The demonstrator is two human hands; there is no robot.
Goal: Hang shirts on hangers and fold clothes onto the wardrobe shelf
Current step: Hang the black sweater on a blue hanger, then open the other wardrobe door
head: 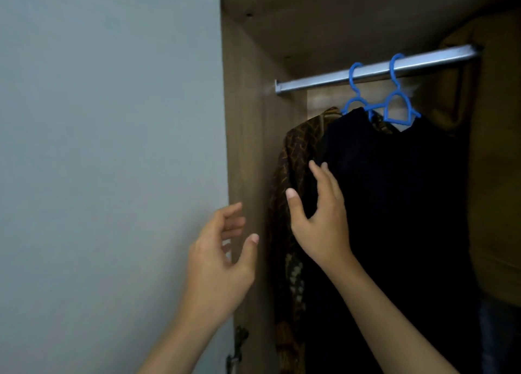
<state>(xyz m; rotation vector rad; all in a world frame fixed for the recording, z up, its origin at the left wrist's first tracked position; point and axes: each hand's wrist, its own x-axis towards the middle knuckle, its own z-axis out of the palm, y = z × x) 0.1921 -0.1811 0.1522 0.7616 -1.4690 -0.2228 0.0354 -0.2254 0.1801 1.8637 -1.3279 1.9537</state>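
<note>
Two blue plastic hangers (pixel 394 108) hook over the metal rail (pixel 375 69) inside the wardrobe. A black shirt (pixel 408 204) hangs in front, and a brown patterned shirt (pixel 293 153) hangs behind it to the left. My right hand (pixel 318 215) is raised at the black shirt's left edge, fingers spread and straight, holding nothing. My left hand (pixel 222 258) hovers lower left in front of the wardrobe's side panel, fingers loosely apart and empty.
The wardrobe's wooden side panel (pixel 245 119) stands between the grey wall (pixel 112 148) and the hanging space. A mustard-brown garment (pixel 496 176) hangs at the far right. A door hinge (pixel 236 351) shows near the bottom of the panel.
</note>
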